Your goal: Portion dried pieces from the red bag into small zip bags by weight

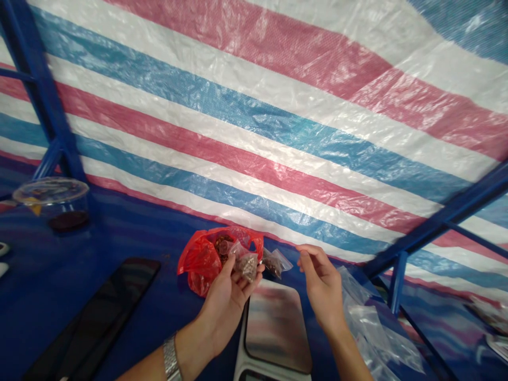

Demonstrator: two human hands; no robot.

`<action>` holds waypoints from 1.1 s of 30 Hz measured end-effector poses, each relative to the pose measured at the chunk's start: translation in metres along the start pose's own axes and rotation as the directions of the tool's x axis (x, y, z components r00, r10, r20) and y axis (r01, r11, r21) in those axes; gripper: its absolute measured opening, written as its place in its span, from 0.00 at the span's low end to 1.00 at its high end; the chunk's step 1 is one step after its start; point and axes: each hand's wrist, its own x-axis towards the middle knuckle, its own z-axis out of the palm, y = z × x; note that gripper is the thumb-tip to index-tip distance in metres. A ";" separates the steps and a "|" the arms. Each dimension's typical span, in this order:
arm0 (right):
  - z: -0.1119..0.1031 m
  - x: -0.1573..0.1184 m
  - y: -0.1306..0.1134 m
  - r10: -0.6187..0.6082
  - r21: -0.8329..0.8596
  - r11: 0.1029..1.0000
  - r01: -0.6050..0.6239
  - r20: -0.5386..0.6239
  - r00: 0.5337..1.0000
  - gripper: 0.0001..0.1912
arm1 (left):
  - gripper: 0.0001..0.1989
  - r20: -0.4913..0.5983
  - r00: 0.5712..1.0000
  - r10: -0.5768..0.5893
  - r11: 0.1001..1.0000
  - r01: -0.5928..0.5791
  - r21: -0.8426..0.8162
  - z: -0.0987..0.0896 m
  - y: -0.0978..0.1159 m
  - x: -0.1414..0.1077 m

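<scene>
Now L hand (pixel 226 309) palm-up, clear bag (pixel 246 266); R hand (pixel 322 286) raised by scale (pixel 277 330).

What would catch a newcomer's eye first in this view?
The red, white and blue striped tarpaulin fills the upper view. Below it, at centre, the left hand holds a small clear plastic bag in front of a red plastic bag, and a metal-topped scale sits just under the hands.
</scene>
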 end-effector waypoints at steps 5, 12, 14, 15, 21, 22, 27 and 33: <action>0.000 0.000 0.001 -0.004 -0.005 1.000 0.004 0.009 1.000 0.15 | 0.11 -0.009 0.999 -0.042 0.999 0.042 0.014 0.001 0.001 0.000; -0.002 0.003 0.004 -0.016 -0.028 0.999 0.016 -0.005 1.000 0.15 | 0.08 0.064 0.991 -0.116 0.993 0.115 0.014 0.005 0.003 -0.004; -0.002 0.004 0.004 -0.015 -0.032 0.999 0.015 -0.013 1.000 0.15 | 0.10 0.043 0.992 -0.119 0.993 0.118 0.025 0.004 0.005 -0.002; -0.003 0.004 0.004 -0.016 -0.033 0.999 0.015 -0.018 1.000 0.15 | 0.11 0.034 0.992 -0.122 0.992 0.121 0.034 0.003 0.005 -0.002; -0.004 0.006 0.007 -0.018 -0.030 0.999 0.018 -0.024 1.000 0.15 | 0.13 -0.002 0.992 -0.124 0.988 0.124 0.087 0.002 0.002 -0.001; -0.004 0.006 0.007 -0.016 -0.030 0.999 0.015 -0.024 1.000 0.15 | 0.11 -0.004 0.993 -0.117 0.991 0.117 0.071 0.003 0.001 -0.002; -0.006 0.006 0.010 -0.012 -0.047 0.999 0.011 -0.019 1.000 0.16 | 0.09 0.038 0.996 -0.084 0.996 0.085 -0.017 0.007 0.004 -0.006; -0.008 0.008 0.010 -0.012 -0.067 0.998 0.011 -0.021 1.000 0.16 | 0.09 0.103 0.985 -0.138 0.988 0.144 -0.052 0.013 0.007 -0.012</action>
